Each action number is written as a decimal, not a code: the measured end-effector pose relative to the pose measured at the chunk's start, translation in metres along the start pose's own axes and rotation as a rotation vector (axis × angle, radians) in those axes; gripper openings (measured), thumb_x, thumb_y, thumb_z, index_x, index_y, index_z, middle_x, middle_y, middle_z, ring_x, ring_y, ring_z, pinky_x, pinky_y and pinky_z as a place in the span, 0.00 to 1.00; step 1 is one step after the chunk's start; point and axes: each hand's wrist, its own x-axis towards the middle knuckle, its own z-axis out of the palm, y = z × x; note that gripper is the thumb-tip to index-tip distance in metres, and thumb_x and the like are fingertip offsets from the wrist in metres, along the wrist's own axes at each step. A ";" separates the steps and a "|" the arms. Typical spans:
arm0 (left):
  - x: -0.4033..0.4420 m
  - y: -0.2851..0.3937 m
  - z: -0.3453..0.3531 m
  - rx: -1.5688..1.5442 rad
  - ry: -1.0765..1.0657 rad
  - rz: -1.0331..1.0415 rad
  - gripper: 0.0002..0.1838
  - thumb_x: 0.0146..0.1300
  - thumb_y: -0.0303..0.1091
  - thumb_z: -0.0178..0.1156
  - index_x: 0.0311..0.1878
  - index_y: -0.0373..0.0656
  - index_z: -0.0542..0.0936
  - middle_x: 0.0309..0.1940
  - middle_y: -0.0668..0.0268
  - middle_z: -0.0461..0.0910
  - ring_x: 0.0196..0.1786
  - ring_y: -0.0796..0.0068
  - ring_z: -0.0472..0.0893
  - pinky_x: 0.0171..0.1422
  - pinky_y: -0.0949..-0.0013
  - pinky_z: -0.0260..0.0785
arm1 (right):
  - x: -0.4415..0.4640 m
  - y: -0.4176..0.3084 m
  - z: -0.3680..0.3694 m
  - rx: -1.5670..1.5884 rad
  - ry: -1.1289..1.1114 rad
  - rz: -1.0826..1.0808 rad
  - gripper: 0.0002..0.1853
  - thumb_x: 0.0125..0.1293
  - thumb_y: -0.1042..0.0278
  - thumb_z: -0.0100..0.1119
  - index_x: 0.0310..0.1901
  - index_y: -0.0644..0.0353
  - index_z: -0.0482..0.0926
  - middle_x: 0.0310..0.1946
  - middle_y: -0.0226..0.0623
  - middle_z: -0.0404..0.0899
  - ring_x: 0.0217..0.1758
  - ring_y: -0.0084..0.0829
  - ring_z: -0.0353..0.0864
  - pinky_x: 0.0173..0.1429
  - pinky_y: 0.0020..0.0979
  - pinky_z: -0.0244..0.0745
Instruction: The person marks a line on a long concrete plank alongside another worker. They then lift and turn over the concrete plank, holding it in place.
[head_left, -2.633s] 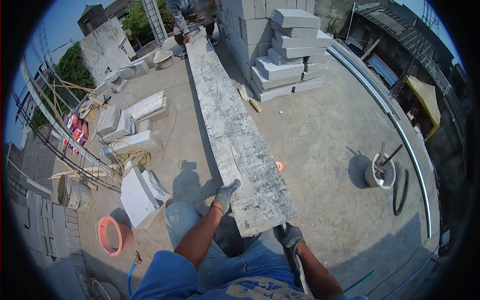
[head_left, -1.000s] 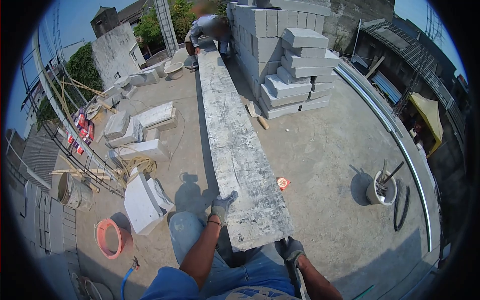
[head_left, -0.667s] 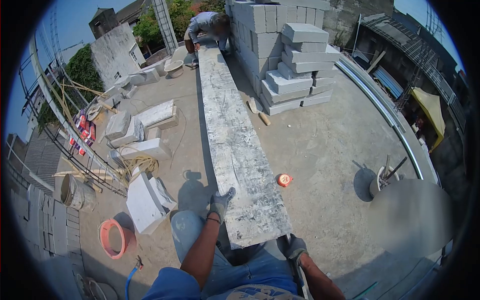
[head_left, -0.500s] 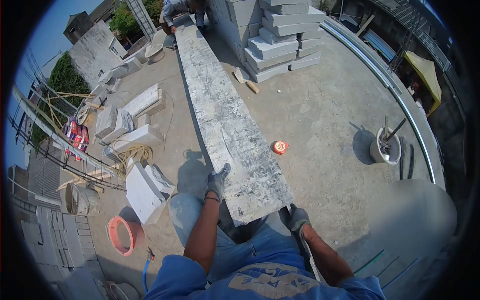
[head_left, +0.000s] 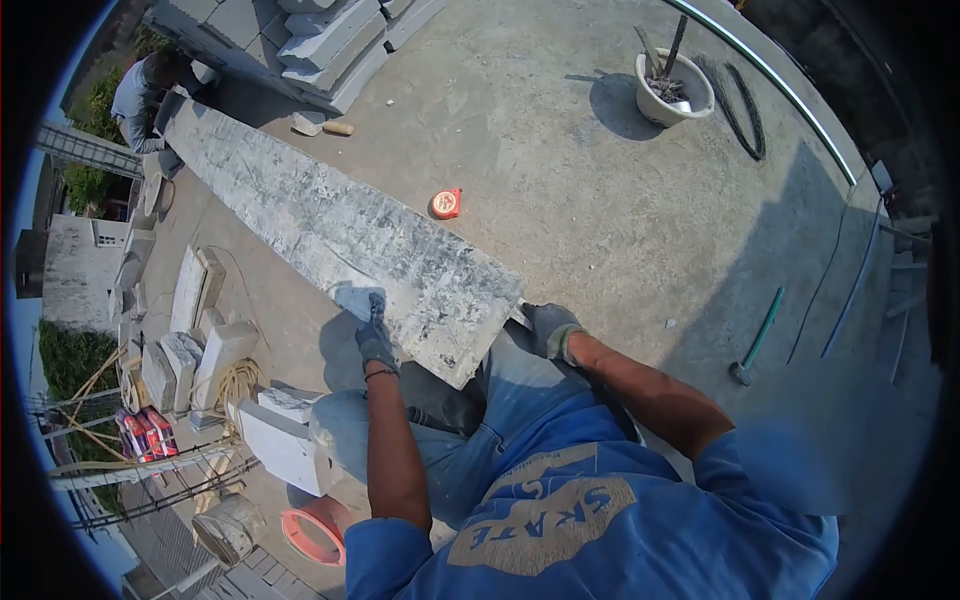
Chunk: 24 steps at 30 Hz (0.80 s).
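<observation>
A long stained plank [head_left: 330, 215], blotched white and dark grey, stretches away from my knees toward the upper left. My left hand [head_left: 374, 338], in a grey glove, grips its left edge near the close end, thumb on top and the other fingers mostly hidden. At the near right corner my right hand [head_left: 550, 328], also gloved, is closed on the plank's edge, its fingertips out of sight. Another person [head_left: 150, 95] crouches at the far end, with an arm close to the plank. An orange tape measure [head_left: 446, 203] lies on the floor right of the plank.
Pale blocks [head_left: 335, 45] are stacked at the top; more blocks [head_left: 225, 355] lie left. A trowel [head_left: 308, 123] rests beside the plank. A white bucket [head_left: 675, 95] holds tools. A green-handled hammer [head_left: 762, 335] lies right, an orange bucket [head_left: 318, 530] lower left.
My view has turned, so the plank now slants toward the upper left and the hammer shows at right. Both hands stay on the plank's near end; the far person appears bent lower.
</observation>
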 end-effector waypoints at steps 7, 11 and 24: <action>0.032 -0.012 -0.030 0.106 0.102 -0.088 0.10 0.53 0.34 0.67 0.37 0.44 0.79 0.24 0.70 0.74 0.22 0.78 0.70 0.23 0.70 0.61 | 0.006 0.009 -0.001 0.098 -0.037 -0.040 0.30 0.56 0.43 0.54 0.47 0.66 0.76 0.33 0.54 0.80 0.39 0.53 0.79 0.44 0.42 0.73; -0.012 0.025 -0.014 0.050 0.015 -0.214 0.13 0.53 0.37 0.68 0.39 0.45 0.77 0.18 0.70 0.71 0.18 0.75 0.67 0.19 0.69 0.57 | 0.005 0.008 -0.002 0.040 -0.035 -0.011 0.27 0.55 0.44 0.55 0.44 0.62 0.78 0.32 0.54 0.80 0.38 0.53 0.79 0.43 0.43 0.73; 0.006 0.012 -0.023 0.262 -0.023 0.067 0.23 0.55 0.38 0.67 0.51 0.36 0.76 0.35 0.67 0.78 0.31 0.76 0.75 0.35 0.68 0.69 | 0.003 0.007 -0.020 0.064 -0.048 -0.004 0.27 0.58 0.43 0.51 0.40 0.65 0.78 0.32 0.53 0.80 0.37 0.51 0.80 0.44 0.43 0.74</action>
